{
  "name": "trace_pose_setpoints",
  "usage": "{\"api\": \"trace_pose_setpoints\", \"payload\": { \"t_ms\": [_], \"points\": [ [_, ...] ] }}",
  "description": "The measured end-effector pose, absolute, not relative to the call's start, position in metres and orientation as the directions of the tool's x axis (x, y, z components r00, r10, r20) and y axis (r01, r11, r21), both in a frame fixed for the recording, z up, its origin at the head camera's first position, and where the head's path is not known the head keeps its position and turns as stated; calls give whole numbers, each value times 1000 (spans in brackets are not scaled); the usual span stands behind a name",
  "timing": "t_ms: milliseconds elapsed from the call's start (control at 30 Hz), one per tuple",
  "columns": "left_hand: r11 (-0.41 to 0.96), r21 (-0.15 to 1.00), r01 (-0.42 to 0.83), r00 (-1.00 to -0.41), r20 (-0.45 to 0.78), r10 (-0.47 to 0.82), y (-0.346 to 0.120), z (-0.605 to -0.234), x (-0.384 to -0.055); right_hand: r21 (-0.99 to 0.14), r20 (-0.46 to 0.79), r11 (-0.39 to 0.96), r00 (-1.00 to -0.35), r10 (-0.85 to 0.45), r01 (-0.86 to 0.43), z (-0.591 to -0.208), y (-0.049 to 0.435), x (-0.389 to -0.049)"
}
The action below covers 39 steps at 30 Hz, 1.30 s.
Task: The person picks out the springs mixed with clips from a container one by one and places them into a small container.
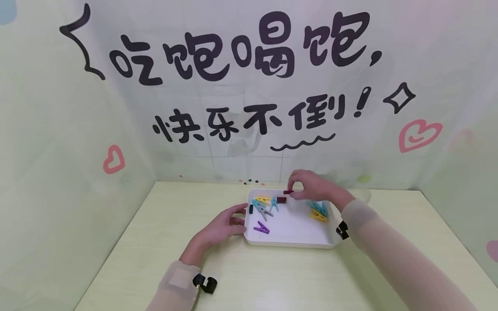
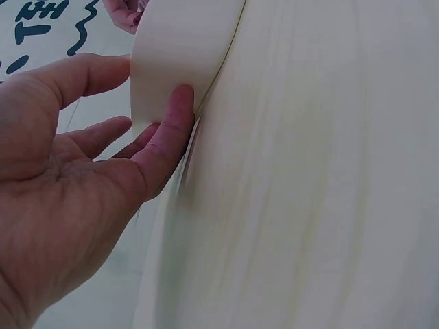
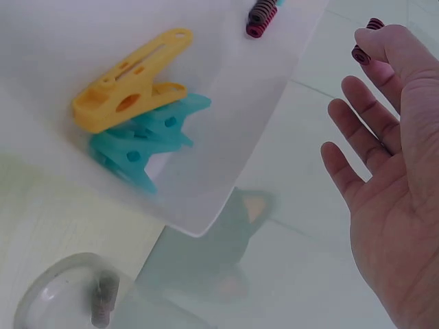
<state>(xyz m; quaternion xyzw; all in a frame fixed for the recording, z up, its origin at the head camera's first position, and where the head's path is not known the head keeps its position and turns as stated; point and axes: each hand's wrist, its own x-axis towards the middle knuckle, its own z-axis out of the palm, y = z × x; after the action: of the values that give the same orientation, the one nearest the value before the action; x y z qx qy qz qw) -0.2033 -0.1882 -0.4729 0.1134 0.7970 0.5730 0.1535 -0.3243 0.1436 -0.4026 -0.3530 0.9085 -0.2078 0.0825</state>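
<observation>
Place: partitioned booth [image 1: 50, 181], wider setting unclear | pale sheet walls [image 1: 459, 172] | black Chinese lettering [image 1: 263, 125] | pink heart outlines [image 1: 420, 137] | pale wood-grain table [image 1: 280, 280]

At the far side of the white tray [image 3: 199, 216], the right hand's grip [image 3: 405, 171] pinches a ribbed dark-red cylinder [image 3: 361, 55]. Inside, a yellow clip [image 3: 134, 81] overlaps teal clips [image 3: 122, 152], two ribbed pieces [image 3: 261, 20] farther left. Right of the tray, a clear dish [image 3: 42, 291] holds a blurred piece [image 3: 103, 301].
</observation>
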Motion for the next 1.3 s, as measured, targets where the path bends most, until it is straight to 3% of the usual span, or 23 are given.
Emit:
{"api": "trace_pose_setpoints", "payload": {
  "t_ms": [700, 1300],
  "points": [
    [307, 952, -2, -925, -119, 362, -190, -474, -207, -543, 157, 620, -794, -587, -566, -383, 194, -318],
    [305, 952, -2, -923, -119, 366, -190, -472, -206, -504, 267, 655, -823, -502, -563, -387, 259, -308]
  ]
}}
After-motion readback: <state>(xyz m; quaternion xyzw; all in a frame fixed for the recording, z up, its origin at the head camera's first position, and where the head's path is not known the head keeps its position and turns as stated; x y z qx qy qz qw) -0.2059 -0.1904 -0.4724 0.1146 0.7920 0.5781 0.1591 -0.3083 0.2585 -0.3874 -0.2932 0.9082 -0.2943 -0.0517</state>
